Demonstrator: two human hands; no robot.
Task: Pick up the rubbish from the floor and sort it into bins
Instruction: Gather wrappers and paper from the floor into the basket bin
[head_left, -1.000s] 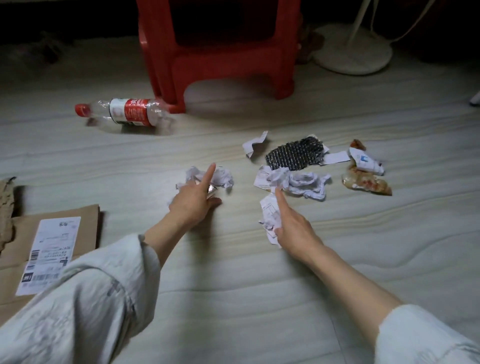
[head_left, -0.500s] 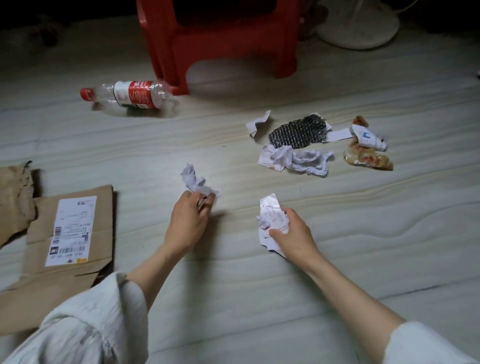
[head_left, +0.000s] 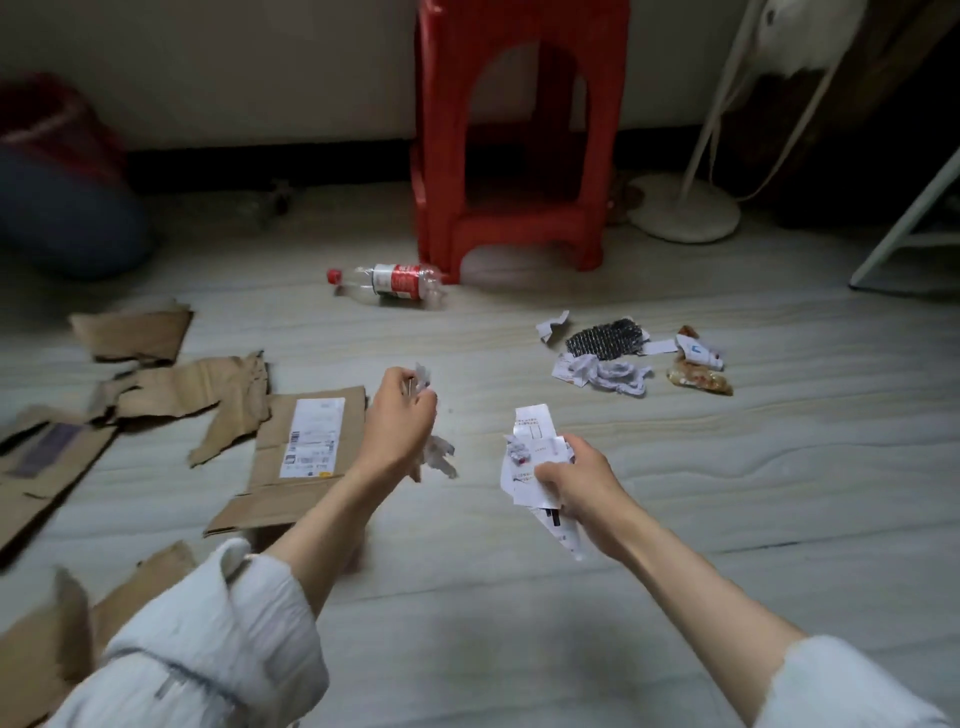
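Observation:
My left hand (head_left: 397, 426) is lifted off the floor and grips a crumpled white tissue (head_left: 439, 454), with bits sticking out above and below the fingers. My right hand (head_left: 576, 480) grips a bunch of crumpled white paper slips (head_left: 530, 452), also held in the air. Farther right on the floor lies a small heap of rubbish: white paper scraps (head_left: 602, 371), a black mesh piece (head_left: 605, 338), a white wrapper (head_left: 698, 352) and a brownish food packet (head_left: 698, 379). An empty plastic bottle (head_left: 389, 283) with a red cap and label lies on its side.
Torn brown cardboard pieces (head_left: 197, 389) and a flattened box with a shipping label (head_left: 301, 452) cover the floor on the left. A red plastic stool (head_left: 511, 140) stands behind the bottle. A white fan base (head_left: 683, 213) sits at the back right, a dark bundle (head_left: 62, 208) at the far left.
Both hands have picked their paper up off the floor and risen with it. The view has pulled back and tilted up, showing more cardboard and the stool.

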